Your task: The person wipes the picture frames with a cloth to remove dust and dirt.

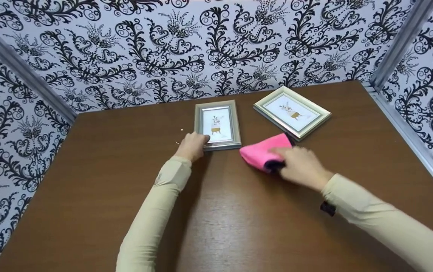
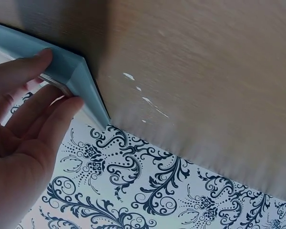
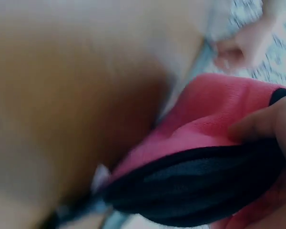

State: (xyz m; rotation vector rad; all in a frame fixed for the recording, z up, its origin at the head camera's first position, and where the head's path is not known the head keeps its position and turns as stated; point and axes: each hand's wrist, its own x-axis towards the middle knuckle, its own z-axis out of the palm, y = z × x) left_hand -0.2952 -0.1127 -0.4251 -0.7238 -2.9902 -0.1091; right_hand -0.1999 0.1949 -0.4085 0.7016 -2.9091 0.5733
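Note:
A picture frame (image 1: 218, 144) with a silvery-gold border lies face up on the brown table, showing a small plant drawing. My left hand (image 1: 192, 146) grips its near left corner; in the left wrist view the thumb lies on one side of the frame's border (image 2: 62, 64) and the fingers (image 2: 69, 107) curl at the other. My right hand (image 1: 300, 166) holds a folded pink cloth (image 1: 263, 149) with dark edging, just right of that frame's near right corner. In the right wrist view the bunched cloth (image 3: 205, 112) is blurred.
A second picture frame (image 1: 292, 112) lies angled at the back right, its near corner by the cloth. Small white marks (image 2: 147, 100) show on the table (image 1: 126, 170) left of the first frame. Patterned walls (image 1: 163, 49) border the table at the back and sides.

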